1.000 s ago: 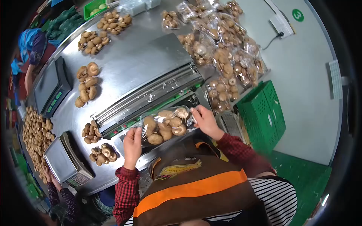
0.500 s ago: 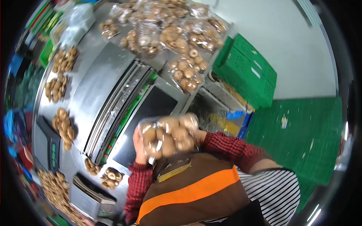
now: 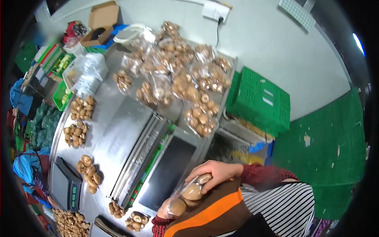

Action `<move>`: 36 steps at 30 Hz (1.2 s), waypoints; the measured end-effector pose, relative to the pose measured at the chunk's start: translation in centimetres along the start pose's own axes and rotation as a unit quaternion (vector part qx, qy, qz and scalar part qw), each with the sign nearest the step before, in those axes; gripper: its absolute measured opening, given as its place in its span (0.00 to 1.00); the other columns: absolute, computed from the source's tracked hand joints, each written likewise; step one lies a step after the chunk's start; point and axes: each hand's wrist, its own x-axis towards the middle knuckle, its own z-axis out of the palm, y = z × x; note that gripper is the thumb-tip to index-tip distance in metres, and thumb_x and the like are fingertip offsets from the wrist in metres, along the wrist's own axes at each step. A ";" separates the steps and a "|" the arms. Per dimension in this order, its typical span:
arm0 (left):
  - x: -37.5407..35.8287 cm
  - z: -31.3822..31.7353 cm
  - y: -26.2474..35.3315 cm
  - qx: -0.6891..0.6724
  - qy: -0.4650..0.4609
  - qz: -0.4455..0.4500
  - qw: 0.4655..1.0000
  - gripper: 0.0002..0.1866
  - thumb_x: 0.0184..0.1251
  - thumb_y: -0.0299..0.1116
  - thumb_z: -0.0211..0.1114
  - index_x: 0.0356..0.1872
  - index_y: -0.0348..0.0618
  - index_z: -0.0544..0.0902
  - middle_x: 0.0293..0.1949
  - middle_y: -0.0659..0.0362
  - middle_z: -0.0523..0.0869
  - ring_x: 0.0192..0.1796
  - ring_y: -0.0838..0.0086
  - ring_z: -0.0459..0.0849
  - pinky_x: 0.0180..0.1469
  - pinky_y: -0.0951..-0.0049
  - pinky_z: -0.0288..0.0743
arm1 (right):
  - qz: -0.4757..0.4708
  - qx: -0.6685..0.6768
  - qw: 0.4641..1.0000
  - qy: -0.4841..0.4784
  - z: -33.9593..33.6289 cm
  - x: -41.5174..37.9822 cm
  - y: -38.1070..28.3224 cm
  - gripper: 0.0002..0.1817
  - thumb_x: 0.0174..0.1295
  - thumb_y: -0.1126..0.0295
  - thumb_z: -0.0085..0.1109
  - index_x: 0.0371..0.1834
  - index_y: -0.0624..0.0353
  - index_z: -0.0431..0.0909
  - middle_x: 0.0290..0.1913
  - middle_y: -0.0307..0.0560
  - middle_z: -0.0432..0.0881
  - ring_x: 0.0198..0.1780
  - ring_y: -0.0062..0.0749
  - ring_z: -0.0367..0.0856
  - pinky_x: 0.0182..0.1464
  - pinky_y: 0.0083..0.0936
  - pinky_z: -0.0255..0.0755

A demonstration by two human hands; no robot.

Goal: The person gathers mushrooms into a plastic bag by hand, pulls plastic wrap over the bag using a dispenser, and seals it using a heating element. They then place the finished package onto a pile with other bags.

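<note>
Steel counter (image 3: 118, 134) holds loose mushroom heaps (image 3: 82, 107) and many filled bags (image 3: 181, 75) at the far end. Right hand (image 3: 215, 173) and left hand (image 3: 166, 210) each have their grip pressed around one bag (image 3: 189, 195), held at the chest. Loose heaps are not bagged yet.

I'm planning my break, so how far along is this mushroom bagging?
Done: a heap of filled bags lies at the table's far end. In hand: both hands, right hand and left hand, hold one bag of mushrooms close to the body. Left: loose mushroom piles and wait unbagged on the steel table.
</note>
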 end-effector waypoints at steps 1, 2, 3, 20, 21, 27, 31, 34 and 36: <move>0.6 -0.4 0.1 0.057 0.006 0.013 0.998 0.36 0.69 0.59 0.57 0.62 0.35 0.71 0.62 0.42 0.72 0.64 0.55 0.73 0.67 0.58 0.66 | 0.052 0.043 0.997 0.042 -0.2 0.8 0.8 0.23 0.62 0.64 0.67 0.58 0.62 0.79 0.54 0.46 0.83 0.56 0.29 0.79 0.61 0.27 0.70; 1.1 -0.8 0.3 0.115 0.011 0.036 0.993 0.36 0.70 0.59 0.56 0.63 0.34 0.70 0.64 0.42 0.71 0.66 0.54 0.72 0.68 0.57 0.65 | 0.041 0.030 0.998 0.042 -1.3 2.1 2.6 0.23 0.62 0.64 0.67 0.58 0.62 0.79 0.54 0.46 0.83 0.56 0.29 0.79 0.61 0.27 0.70; 1.8 -0.9 0.8 0.159 0.020 0.063 0.985 0.37 0.70 0.59 0.56 0.64 0.34 0.69 0.65 0.41 0.70 0.67 0.53 0.71 0.69 0.56 0.64 | 0.088 0.092 0.987 0.098 -2.6 3.6 5.0 0.21 0.63 0.62 0.67 0.55 0.63 0.81 0.49 0.43 0.84 0.50 0.24 0.80 0.54 0.22 0.71; -6.3 -7.8 13.3 0.399 0.747 0.383 0.369 0.57 0.45 0.42 0.83 0.72 0.32 0.55 0.70 0.41 0.56 0.74 0.49 0.52 0.74 0.51 0.49 | 0.001 -0.108 0.994 -0.020 -1.0 42.0 0.4 0.22 0.69 0.55 0.58 0.56 0.62 0.77 0.56 0.54 0.81 0.54 0.39 0.81 0.55 0.31 0.76; -6.7 -9.5 14.4 0.403 0.754 0.359 0.374 0.64 0.39 0.48 0.85 0.73 0.31 0.52 0.72 0.38 0.53 0.74 0.47 0.52 0.74 0.50 0.49 | -0.147 -0.151 0.977 -0.041 2.4 44.7 1.1 0.23 0.66 0.54 0.60 0.55 0.59 0.79 0.56 0.52 0.81 0.56 0.40 0.80 0.57 0.32 0.74; -5.8 -14.3 18.9 0.480 0.723 0.289 0.405 0.66 0.33 0.55 0.84 0.69 0.25 0.57 0.65 0.33 0.67 0.70 0.40 0.62 0.71 0.49 0.58 | -0.181 -0.304 0.892 -0.282 13.9 53.4 3.5 0.27 0.58 0.49 0.64 0.54 0.56 0.80 0.53 0.53 0.81 0.59 0.48 0.76 0.63 0.39 0.68; -2.6 -13.6 20.0 0.578 0.615 0.369 0.390 0.55 0.33 0.53 0.84 0.63 0.28 0.69 0.61 0.39 0.74 0.66 0.45 0.68 0.69 0.52 0.62 | -0.280 -0.305 0.902 -0.123 8.8 48.3 7.1 0.24 0.58 0.53 0.64 0.52 0.57 0.79 0.51 0.55 0.81 0.55 0.51 0.76 0.60 0.41 0.68; 0.9 -12.0 21.5 0.656 0.414 0.418 0.473 0.54 0.31 0.53 0.84 0.61 0.30 0.71 0.60 0.42 0.74 0.64 0.47 0.70 0.68 0.54 0.64 | -0.180 -0.348 0.919 0.051 2.4 40.4 7.4 0.27 0.61 0.50 0.60 0.56 0.60 0.76 0.53 0.54 0.79 0.57 0.51 0.75 0.59 0.41 0.68; 2.5 -10.1 22.4 0.673 0.312 0.397 0.541 0.55 0.27 0.51 0.85 0.63 0.35 0.72 0.61 0.44 0.74 0.65 0.48 0.69 0.69 0.52 0.62 | -0.084 -0.386 0.910 0.122 1.0 35.5 7.3 0.29 0.64 0.51 0.59 0.59 0.62 0.73 0.56 0.57 0.77 0.60 0.52 0.73 0.63 0.40 0.66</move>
